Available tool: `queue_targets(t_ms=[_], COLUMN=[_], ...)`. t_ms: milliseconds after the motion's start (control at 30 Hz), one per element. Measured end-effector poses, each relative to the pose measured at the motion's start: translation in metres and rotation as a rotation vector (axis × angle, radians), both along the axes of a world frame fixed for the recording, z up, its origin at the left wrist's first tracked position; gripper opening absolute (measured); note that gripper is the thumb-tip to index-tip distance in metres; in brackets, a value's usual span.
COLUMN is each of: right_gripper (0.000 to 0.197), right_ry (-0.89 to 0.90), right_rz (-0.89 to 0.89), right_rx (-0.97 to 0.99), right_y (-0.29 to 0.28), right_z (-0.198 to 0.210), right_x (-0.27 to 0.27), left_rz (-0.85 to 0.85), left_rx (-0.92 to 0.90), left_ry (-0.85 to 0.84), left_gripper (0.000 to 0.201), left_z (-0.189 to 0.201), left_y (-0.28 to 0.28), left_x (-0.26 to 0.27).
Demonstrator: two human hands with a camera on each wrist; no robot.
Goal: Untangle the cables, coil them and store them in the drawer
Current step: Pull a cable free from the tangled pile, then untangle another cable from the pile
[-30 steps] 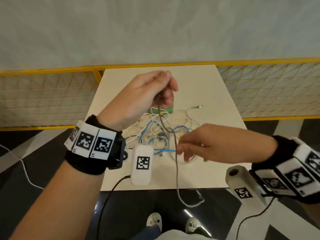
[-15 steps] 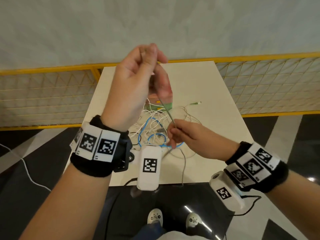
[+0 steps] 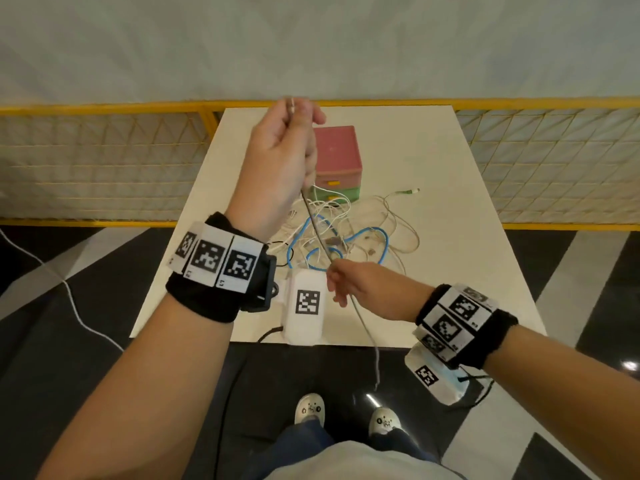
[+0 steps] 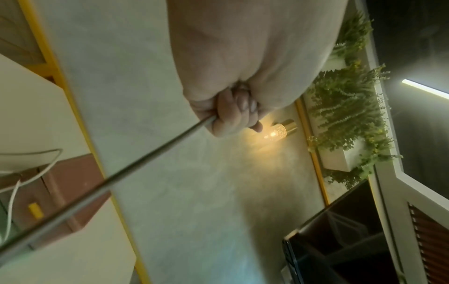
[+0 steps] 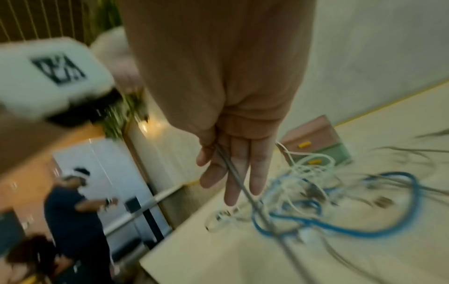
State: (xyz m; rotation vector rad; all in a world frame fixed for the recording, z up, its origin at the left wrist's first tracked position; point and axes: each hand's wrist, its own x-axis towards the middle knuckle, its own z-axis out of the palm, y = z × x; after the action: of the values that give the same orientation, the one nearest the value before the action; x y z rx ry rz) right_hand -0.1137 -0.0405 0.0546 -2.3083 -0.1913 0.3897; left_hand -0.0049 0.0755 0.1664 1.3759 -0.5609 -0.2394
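My left hand is raised above the table and pinches one end of a thin grey cable; its curled fingers grip the cable in the left wrist view. The cable runs taut down to my right hand, which pinches it near the table's front edge. Below that hand the tail hangs past the edge. In the right wrist view the cable lies along my right fingers. A tangle of blue and white cables lies mid-table. The pink-and-green drawer box stands behind it, both drawers closed.
A green-tipped cable end lies right of the box on the cream table. A yellow mesh fence borders the table's far side. A white cord trails on the dark floor at left. Another person stands off to one side.
My left hand has lifted the grey cable end higher. My right hand has moved left and down along the cable toward the front edge, and the drawer box has come into view.
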Motion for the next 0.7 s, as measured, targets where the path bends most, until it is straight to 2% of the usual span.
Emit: queue_targets(t_ms=[33,100,167,233,300,467,600,700], right_gripper=[0.021,0.023,0.029,0.046,0.056,0.040,0.042,0.040], right_ry=[0.073,0.258,0.460,0.543,0.504,0.166,0.129,0.085], right_rz=[0.011,0.040,0.201,0.362,0.372,0.039,-0.078,-0.119], right_rx=[-0.071,-0.075,-0.091,-0.215,-0.332,-0.416,-0.463,-0.471], right_y=[-0.001,0.002,0.009,0.011,0.006,-0.008,-0.005,-0.001], right_z=[-0.012,-0.031,-0.039,-0.045,-0.054,-0.094,-0.115,-0.121], right_x=[0.000,-0.003,-0.007,-0.007,0.002,0.044,0.059,0.062], left_rz=[0.030,0.072,0.097,0.095,0.058,-0.023,0.005,0.021], left_rx=[-0.012,-0.013,0.040,0.148,0.259,0.427,0.489,0.501], left_ry=[-0.007,-0.020,-0.023,-0.022,0.005,0.149,0.209,0.239], left_gripper=[0.029,0.028,0.024,0.013,0.012,0.043,0.046,0.046], left_z=[0.000,-0.002,-0.006,-0.016,-0.031,-0.077,-0.109,-0.119], left_y=[0.004,0.011,0.018,0.023,0.023,0.017,0.013,0.015], left_x=[0.004,0.011,0.014,0.015,0.014,0.013,0.014,0.015])
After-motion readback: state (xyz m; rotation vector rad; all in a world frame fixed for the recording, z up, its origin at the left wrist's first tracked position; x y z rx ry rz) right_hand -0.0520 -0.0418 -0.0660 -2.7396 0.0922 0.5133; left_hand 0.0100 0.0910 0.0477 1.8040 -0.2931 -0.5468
